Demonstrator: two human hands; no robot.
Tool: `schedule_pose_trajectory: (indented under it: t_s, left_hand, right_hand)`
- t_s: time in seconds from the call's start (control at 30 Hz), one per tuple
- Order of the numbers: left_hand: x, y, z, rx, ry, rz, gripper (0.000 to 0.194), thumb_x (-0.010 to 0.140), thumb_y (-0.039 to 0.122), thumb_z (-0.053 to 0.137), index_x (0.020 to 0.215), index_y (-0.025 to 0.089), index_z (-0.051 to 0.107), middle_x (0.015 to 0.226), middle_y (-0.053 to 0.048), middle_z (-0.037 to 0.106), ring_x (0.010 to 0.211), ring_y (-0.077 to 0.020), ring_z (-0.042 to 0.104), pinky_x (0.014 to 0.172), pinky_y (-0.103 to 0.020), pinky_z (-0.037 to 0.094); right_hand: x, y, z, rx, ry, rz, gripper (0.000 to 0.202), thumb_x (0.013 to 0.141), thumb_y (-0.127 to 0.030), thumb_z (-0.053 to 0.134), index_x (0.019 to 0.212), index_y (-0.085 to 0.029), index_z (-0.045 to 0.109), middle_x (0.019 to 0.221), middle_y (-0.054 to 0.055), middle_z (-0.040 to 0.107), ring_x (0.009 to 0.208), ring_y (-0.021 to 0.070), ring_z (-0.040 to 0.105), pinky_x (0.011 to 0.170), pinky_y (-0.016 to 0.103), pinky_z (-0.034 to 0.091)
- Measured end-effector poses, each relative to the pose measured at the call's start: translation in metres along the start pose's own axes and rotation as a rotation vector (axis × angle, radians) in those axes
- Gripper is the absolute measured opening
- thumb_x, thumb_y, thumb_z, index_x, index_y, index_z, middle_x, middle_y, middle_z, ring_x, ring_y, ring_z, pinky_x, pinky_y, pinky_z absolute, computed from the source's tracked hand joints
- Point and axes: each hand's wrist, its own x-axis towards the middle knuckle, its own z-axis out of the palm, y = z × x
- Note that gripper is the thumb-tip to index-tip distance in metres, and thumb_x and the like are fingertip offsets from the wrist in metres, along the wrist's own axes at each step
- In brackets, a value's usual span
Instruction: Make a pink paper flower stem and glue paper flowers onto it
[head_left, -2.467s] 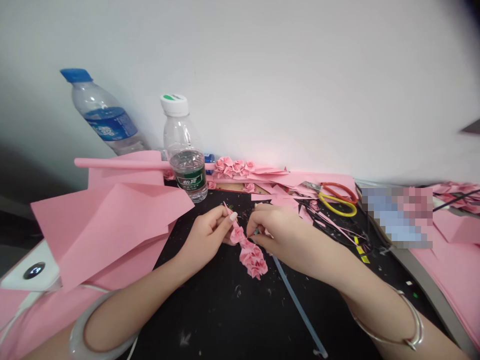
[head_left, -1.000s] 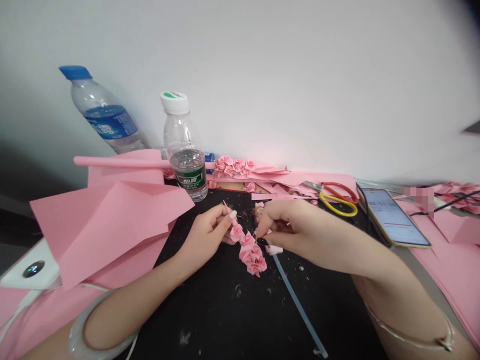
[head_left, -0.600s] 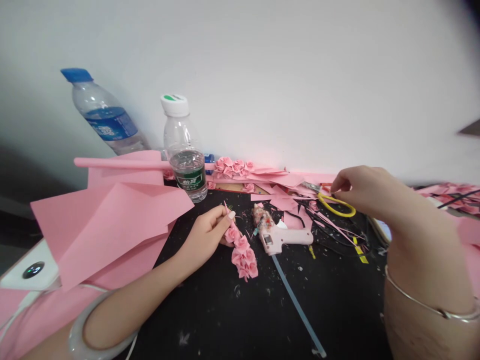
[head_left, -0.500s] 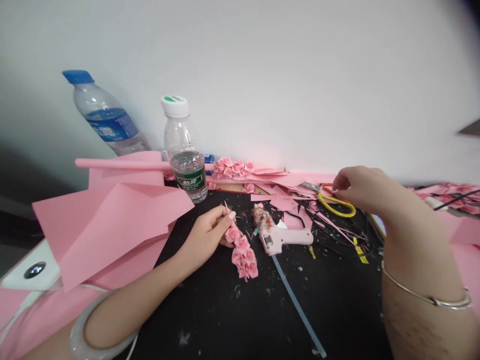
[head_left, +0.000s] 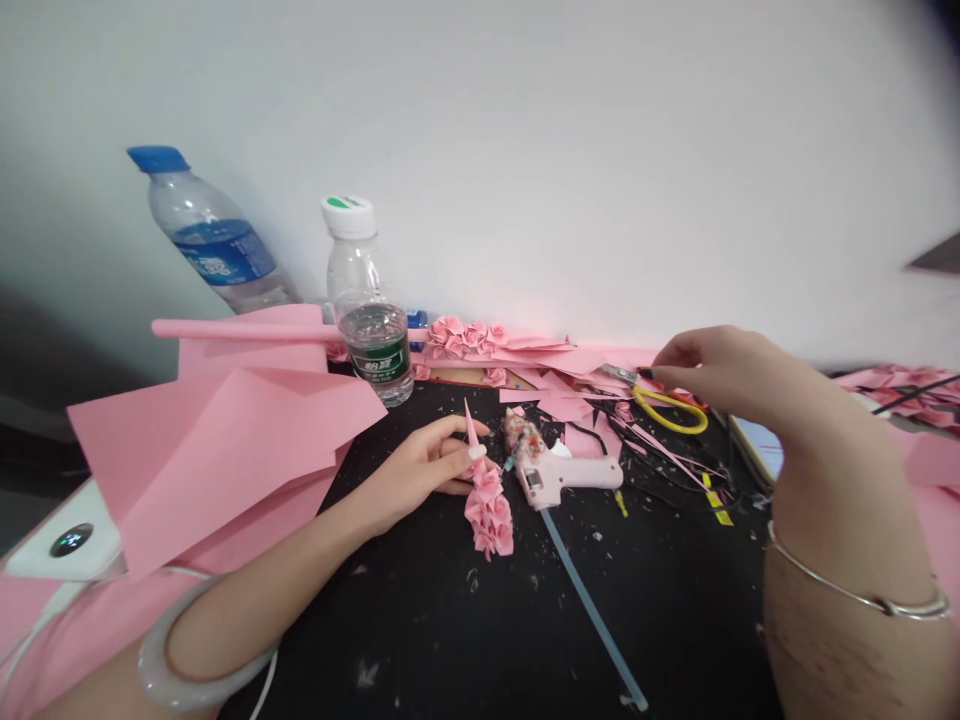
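My left hand (head_left: 427,465) pinches a pink paper flower spike (head_left: 491,515), with small folded roses clustered along its lower part. Its narrow pointed tip (head_left: 470,422) rises above my thumb. At the right, my right hand (head_left: 720,375) is curled over a pair of scissors (head_left: 670,412) with yellow and red handles, fingers closed near the pivot. My palm covers part of the red handle. Between the hands lies a pale pink glue gun (head_left: 566,475), its nozzle end crusted with residue and a long glue stick (head_left: 596,610) sticking out of its back.
A green-labelled water bottle (head_left: 379,350) stands behind my left hand; a blue-capped bottle (head_left: 217,245) leans on the wall. Pink paper sheets (head_left: 217,450) and a white power bank (head_left: 64,540) lie left. Paper roses (head_left: 465,338), scraps and black cables (head_left: 660,460) line the back.
My left hand has turned the flower spike more upright, so its tip shows above the thumb. My right hand has shifted slightly left and closed in on the scissors.
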Motion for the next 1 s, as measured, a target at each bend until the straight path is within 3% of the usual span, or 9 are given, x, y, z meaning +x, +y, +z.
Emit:
schedule_pose_trajectory:
  t_s: [0.27, 0.43, 0.6, 0.77, 0.87, 1.0]
  left_hand:
    - [0.003, -0.006, -0.002, -0.019, -0.035, 0.006, 0.03, 0.078, 0.033, 0.067, 0.101, 0.019, 0.055, 0.081, -0.001, 0.066, 0.073, -0.013, 0.063, 0.07, -0.026, 0.052]
    - [0.004, -0.007, -0.002, -0.033, -0.032, 0.021, 0.027, 0.078, 0.031, 0.068, 0.095, 0.017, 0.053, 0.077, -0.001, 0.065, 0.072, -0.0131, 0.063, 0.068, -0.025, 0.051]
    - [0.004, -0.008, -0.002, -0.026, -0.027, 0.024, 0.026, 0.078, 0.031, 0.068, 0.094, 0.017, 0.053, 0.077, -0.002, 0.067, 0.073, -0.0144, 0.065, 0.066, -0.024, 0.051]
    - [0.004, -0.008, -0.002, -0.013, -0.013, 0.013, 0.026, 0.078, 0.03, 0.068, 0.094, 0.017, 0.053, 0.078, -0.003, 0.067, 0.075, -0.0158, 0.066, 0.066, -0.024, 0.052]
    - [0.003, -0.007, -0.001, -0.023, -0.016, 0.003, 0.027, 0.079, 0.031, 0.067, 0.097, 0.017, 0.053, 0.08, -0.003, 0.067, 0.077, -0.0163, 0.067, 0.07, -0.027, 0.053]
    - [0.002, -0.006, 0.001, -0.055, -0.032, -0.015, 0.029, 0.081, 0.035, 0.065, 0.101, 0.018, 0.053, 0.082, -0.003, 0.066, 0.077, -0.0153, 0.066, 0.073, -0.029, 0.053]
  right_hand:
    - [0.004, -0.005, 0.007, 0.009, 0.105, -0.051, 0.007, 0.068, -0.021, 0.055, 0.064, -0.019, 0.06, 0.061, 0.004, 0.063, 0.054, 0.0153, 0.053, 0.051, 0.028, 0.038]
    - [0.007, -0.016, 0.016, 0.048, 0.163, -0.151, 0.011, 0.07, -0.026, 0.054, 0.061, -0.02, 0.057, 0.058, 0.003, 0.061, 0.052, 0.0147, 0.052, 0.049, 0.027, 0.036]
    - [0.003, -0.027, 0.02, 0.126, 0.093, -0.231, 0.01, 0.073, -0.025, 0.052, 0.066, -0.02, 0.058, 0.06, 0.002, 0.061, 0.054, 0.0143, 0.053, 0.049, 0.025, 0.035]
    - [-0.014, -0.032, 0.018, 0.102, -0.109, -0.395, 0.013, 0.076, -0.021, 0.049, 0.066, -0.02, 0.057, 0.064, 0.0, 0.061, 0.055, 0.0125, 0.051, 0.048, 0.023, 0.034]
    - [-0.028, -0.031, 0.032, 0.024, -0.204, -0.454, 0.01, 0.073, -0.016, 0.052, 0.074, -0.021, 0.06, 0.069, 0.0, 0.063, 0.059, 0.0143, 0.055, 0.049, 0.023, 0.035]
    - [-0.046, -0.03, 0.066, -0.098, -0.129, -0.523, 0.027, 0.072, -0.009, 0.054, 0.097, -0.016, 0.056, 0.09, 0.009, 0.064, 0.083, 0.023, 0.059, 0.067, 0.03, 0.042]
